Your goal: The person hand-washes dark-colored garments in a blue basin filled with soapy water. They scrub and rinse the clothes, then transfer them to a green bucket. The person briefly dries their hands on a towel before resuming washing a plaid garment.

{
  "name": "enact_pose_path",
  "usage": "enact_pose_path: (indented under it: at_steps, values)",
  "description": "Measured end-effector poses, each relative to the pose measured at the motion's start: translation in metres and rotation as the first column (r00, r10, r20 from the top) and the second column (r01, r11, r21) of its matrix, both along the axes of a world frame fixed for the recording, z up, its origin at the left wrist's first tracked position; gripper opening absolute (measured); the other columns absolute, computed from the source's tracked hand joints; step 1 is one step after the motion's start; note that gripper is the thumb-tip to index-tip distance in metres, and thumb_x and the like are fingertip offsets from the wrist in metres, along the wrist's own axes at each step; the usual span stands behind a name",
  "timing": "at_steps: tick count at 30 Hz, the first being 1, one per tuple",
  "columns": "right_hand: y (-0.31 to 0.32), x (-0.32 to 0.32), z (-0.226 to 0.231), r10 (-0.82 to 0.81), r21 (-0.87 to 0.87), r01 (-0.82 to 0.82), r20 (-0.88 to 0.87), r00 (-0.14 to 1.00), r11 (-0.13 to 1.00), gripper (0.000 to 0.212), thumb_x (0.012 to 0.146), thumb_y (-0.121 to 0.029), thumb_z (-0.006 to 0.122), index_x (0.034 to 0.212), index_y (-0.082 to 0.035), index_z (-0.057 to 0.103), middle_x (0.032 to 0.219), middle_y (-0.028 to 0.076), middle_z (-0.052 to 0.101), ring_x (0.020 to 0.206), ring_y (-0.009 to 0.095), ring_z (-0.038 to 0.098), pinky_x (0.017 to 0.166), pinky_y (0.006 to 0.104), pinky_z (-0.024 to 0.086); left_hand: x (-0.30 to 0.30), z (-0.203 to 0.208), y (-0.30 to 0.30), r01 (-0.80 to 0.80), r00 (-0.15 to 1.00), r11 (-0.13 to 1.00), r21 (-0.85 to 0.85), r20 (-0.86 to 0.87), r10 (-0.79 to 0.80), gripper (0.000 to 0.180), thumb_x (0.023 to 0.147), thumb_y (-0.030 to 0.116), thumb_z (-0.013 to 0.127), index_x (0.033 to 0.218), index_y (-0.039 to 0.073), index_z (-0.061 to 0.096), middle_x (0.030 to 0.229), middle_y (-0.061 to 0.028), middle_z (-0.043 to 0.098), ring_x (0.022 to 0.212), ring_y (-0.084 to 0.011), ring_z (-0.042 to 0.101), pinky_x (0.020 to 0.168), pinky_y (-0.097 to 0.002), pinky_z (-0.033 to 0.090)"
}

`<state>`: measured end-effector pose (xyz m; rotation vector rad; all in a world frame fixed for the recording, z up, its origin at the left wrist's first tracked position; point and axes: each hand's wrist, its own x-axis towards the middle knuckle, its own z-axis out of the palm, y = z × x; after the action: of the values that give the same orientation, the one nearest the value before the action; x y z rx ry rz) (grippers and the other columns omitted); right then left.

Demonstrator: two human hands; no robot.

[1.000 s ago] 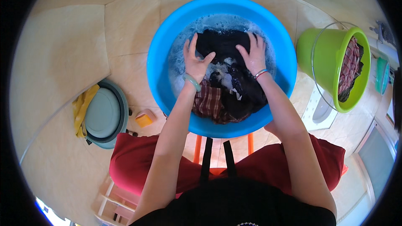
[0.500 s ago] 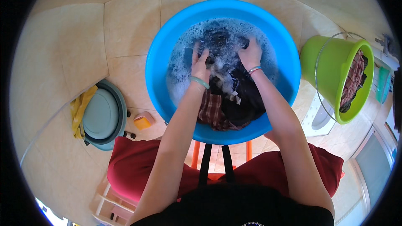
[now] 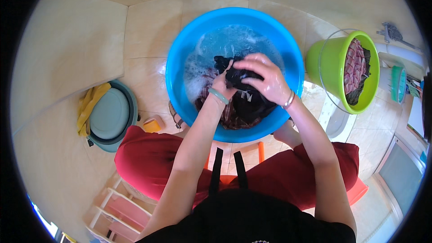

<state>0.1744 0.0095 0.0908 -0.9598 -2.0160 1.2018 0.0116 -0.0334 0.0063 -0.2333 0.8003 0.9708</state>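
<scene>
Bunched wet black garment (image 3: 243, 77) is lifted above the water in a large blue basin (image 3: 175, 81). My left hand (image 3: 223, 84), with a pale green bangle at its wrist, is closed on the bunch's left side. Over its top and right side my right hand (image 3: 271, 81) curves, fingers apart and pressed around the cloth. More black cloth (image 3: 252, 108) hangs down toward the near side of the basin. A dark red plaid garment (image 3: 231, 119) lies beside and under it. Foamy water (image 3: 225, 40) covers the far part of the basin.
At the right stands a lime green bucket (image 3: 326, 65) with pink plaid and dark clothes in it. Grey-green basins (image 3: 108, 112) with a yellow cloth (image 3: 91, 105) are at the left. An orange-and-pink box (image 3: 153, 124) sits on the tiles. Behind it, a pink-and-white rack (image 3: 121, 213).
My hands have come up out of the suds and together, with the black garment bunched between them. The view has shifted slightly, and more of the water's surface shows.
</scene>
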Motion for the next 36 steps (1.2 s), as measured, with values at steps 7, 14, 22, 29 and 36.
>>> enact_pose_path:
  at_steps: [7, 14, 22, 29, 36]
  values:
    - [-0.027, -0.017, -0.039, -0.360, -0.030, 0.361, 0.023, 0.933, 0.932, 0.037, 0.085, -0.005, 0.055, 0.119, -0.020, 0.062, 0.133, 0.010, 0.047, 0.119, 0.032, 0.045, 0.102, 0.0413, 0.036, 0.011, 0.073, -0.013, 0.237, 0.971, 0.966, 0.105, 0.016, -0.240, 0.068, 0.085, 0.063, 0.054, 0.134, 0.016, 0.046, 0.125, -0.0038, 0.057, 0.113, -0.0198, 0.056, 0.092, -0.0361, 0.047]
    - [-0.034, -0.008, -0.047, -0.264, -0.431, 0.154, -0.209, 0.942, 0.889, 0.035, 0.100, -0.026, 0.040, 0.124, -0.006, 0.057, 0.127, 0.012, 0.055, 0.115, 0.023, 0.054, 0.099, 0.0337, 0.041, 0.011, 0.076, -0.030, 0.393, 0.918, 0.910, 0.136, -0.124, -0.378, 0.049, 0.083, 0.038, 0.071, 0.123, 0.014, 0.054, 0.114, -0.0026, 0.062, 0.103, -0.0159, 0.060, 0.085, -0.0358, 0.051]
    - [-0.042, -0.006, 0.007, -0.365, -0.685, -0.414, -0.695, 0.620, 0.600, 0.062, 0.084, -0.028, 0.058, 0.140, -0.007, 0.041, 0.139, 0.015, 0.046, 0.123, 0.025, 0.050, 0.105, 0.0373, 0.039, 0.030, 0.117, -0.051, 0.126, 0.992, 0.986, 0.106, -0.002, -0.126, 0.029, 0.080, 0.023, 0.070, 0.107, 0.015, 0.062, 0.101, -0.0025, 0.065, 0.092, -0.0167, 0.062, 0.080, -0.0366, 0.051]
    - [-0.067, -0.017, 0.016, -0.505, -0.538, -0.623, -0.825, 0.253, 0.567, 0.084, 0.083, -0.062, 0.056, 0.148, -0.016, 0.026, 0.150, 0.016, 0.028, 0.134, 0.043, 0.032, 0.103, 0.0593, 0.035, 0.034, 0.180, -0.058, 0.095, 0.973, 0.992, 0.087, 0.205, -0.111, 0.033, 0.085, 0.035, 0.063, 0.114, 0.021, 0.060, 0.108, -0.0014, 0.063, 0.101, -0.0196, 0.059, 0.088, -0.0462, 0.048]
    - [-0.046, -0.009, 0.050, -0.419, -0.736, -0.365, -0.642, 0.642, 0.570, 0.034, 0.085, -0.024, 0.069, 0.112, -0.008, 0.056, 0.103, 0.008, 0.060, 0.108, 0.029, 0.057, 0.091, 0.0386, 0.048, 0.011, 0.158, -0.066, 0.206, 0.956, 0.965, 0.165, 0.177, -0.234, 0.042, 0.087, 0.049, 0.062, 0.120, 0.025, 0.055, 0.115, 0.0015, 0.060, 0.102, -0.0186, 0.057, 0.078, -0.0402, 0.049]
